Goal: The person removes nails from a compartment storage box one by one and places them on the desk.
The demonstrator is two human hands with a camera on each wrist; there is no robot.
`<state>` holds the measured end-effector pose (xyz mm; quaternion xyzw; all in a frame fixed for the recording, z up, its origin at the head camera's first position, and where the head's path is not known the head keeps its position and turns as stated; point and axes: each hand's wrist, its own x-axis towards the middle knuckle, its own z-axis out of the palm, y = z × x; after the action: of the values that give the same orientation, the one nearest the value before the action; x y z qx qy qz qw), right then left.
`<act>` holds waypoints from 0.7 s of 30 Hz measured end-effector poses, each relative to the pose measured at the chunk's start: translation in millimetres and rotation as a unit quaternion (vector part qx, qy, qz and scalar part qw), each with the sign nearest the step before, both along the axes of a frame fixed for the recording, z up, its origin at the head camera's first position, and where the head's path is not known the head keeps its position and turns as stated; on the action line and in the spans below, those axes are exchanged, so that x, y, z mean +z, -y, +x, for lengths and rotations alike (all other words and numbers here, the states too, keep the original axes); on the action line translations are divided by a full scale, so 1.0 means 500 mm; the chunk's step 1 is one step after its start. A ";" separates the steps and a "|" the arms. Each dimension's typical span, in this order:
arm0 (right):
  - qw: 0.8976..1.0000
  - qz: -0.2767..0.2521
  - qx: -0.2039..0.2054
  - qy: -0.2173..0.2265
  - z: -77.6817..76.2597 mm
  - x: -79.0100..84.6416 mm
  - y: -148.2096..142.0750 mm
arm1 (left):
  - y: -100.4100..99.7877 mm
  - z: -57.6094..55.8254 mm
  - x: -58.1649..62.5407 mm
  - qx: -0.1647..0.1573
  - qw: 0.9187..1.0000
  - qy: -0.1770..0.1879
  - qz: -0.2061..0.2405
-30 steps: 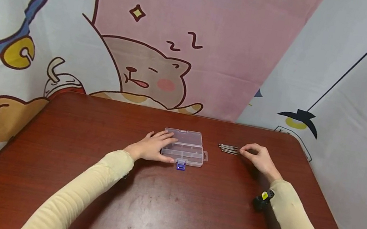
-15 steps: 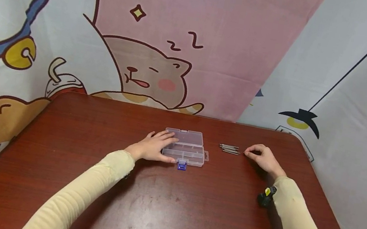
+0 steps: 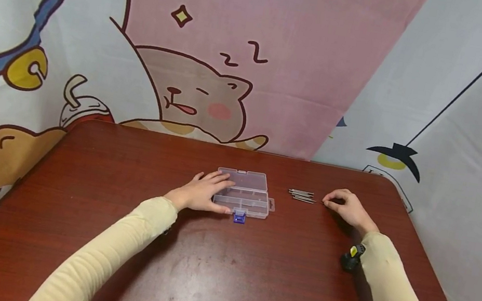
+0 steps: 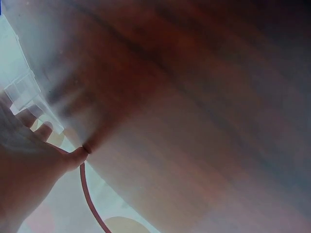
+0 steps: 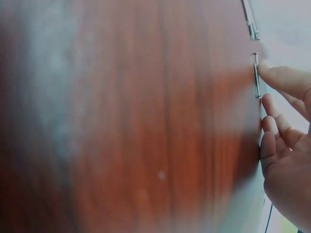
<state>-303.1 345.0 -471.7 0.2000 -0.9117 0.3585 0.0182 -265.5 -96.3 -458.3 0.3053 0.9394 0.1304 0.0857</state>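
My left hand [image 3: 202,193] rests with spread fingers on the left side of a clear plastic compartment box [image 3: 256,204], whose lid is raised at the back. A blue latch [image 3: 239,217] hangs at the box's front. My right hand [image 3: 347,209] is low over the table, right of a small bundle of silvery nails [image 3: 300,193]. Between its thumb and index finger it pinches one thin nail [image 5: 257,76], which lies close along the tabletop in the right wrist view. In the left wrist view, the box [image 4: 22,92] is partly behind my fingers.
The brown wooden table [image 3: 221,274] ends at the back against a cartoon-printed curtain [image 3: 283,62]. A clear hanging tab [image 3: 271,205] sticks out from the box's right side, toward the nails. A small black device [image 3: 352,257] sits at my right wrist.
My right hand has drawn a little to the right, away from the nail bundle, with one nail between its fingers. My left hand has stayed on the box.
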 end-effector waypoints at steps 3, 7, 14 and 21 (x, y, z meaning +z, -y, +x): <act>1.000 -0.013 -0.012 0.006 0.005 -0.002 0.005 | 0.000 0.001 0.002 -0.002 1.000 0.003 -0.002; 0.999 -0.042 -0.027 0.013 0.014 -0.003 0.020 | 0.001 0.000 0.001 -0.004 1.000 -0.003 0.000; 0.996 -0.080 -0.023 0.007 0.028 0.011 0.066 | 0.000 0.000 0.002 -0.005 1.000 -0.007 0.001; 0.995 -0.099 0.007 -0.001 0.038 0.017 0.117 | 0.000 0.001 0.001 -0.004 1.000 -0.009 0.000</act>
<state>-284.3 286.7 -463.0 0.2042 -0.8700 0.4473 0.0363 -264.8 -96.4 -457.9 0.3101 0.9389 0.1277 0.0775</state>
